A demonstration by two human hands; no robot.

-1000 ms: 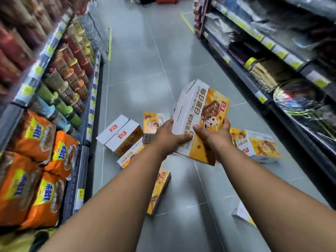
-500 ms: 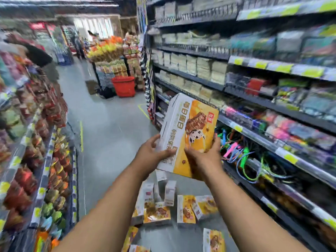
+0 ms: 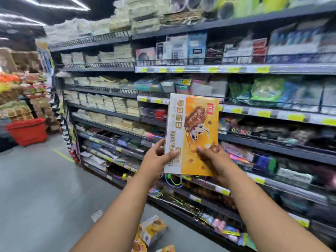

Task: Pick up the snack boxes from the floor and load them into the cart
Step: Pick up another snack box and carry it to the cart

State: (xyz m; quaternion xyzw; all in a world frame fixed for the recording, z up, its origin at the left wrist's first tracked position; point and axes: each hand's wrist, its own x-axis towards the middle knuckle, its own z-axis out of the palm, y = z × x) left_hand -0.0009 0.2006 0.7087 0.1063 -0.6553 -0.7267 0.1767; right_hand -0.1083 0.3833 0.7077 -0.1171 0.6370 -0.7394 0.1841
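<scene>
The left hand (image 3: 156,159) and the right hand (image 3: 214,160) each gripped a lower corner of one yellow snack box (image 3: 194,128), fingers curled round its edges, holding it upright in the air. Behind the box ran stocked shelves (image 3: 272,70). Below the box, other snack boxes (image 3: 152,230) lay on the floor (image 3: 36,188). Far left of the box stood a red basket (image 3: 27,131).

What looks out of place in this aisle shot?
Snack boxes lie tipped and scattered on the floor beside the shelving, at the bottom of the frame. The left hand and right hand hold another box upright.
</scene>
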